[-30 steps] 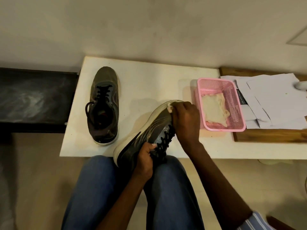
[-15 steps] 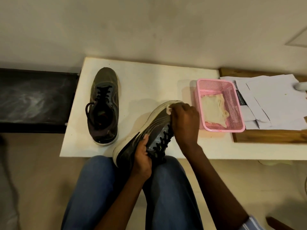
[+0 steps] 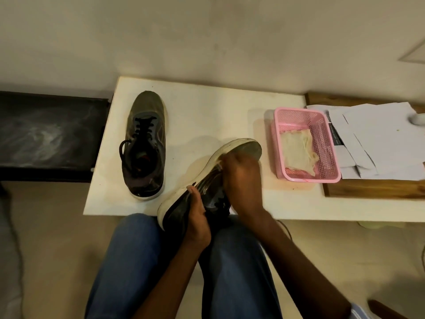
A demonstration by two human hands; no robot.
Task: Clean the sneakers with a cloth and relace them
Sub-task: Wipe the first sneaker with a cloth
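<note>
The sneaker lies tilted on its side across the lap and desk edge, toe pointing away toward the basket. The left hand grips its heel end; the right hand, nearer the toe, curls around a cloth against the upper.

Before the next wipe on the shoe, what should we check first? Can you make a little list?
1. Left hand grips the tilted sneaker: ok.
2. Right hand presses a cloth on it: ok, though only a bit shows.
3. Spare cloth waits in the pink basket: ok.
4. Other sneaker sits flat on the table: ok.
5. Held sneaker clean yet: cannot tell.
</note>
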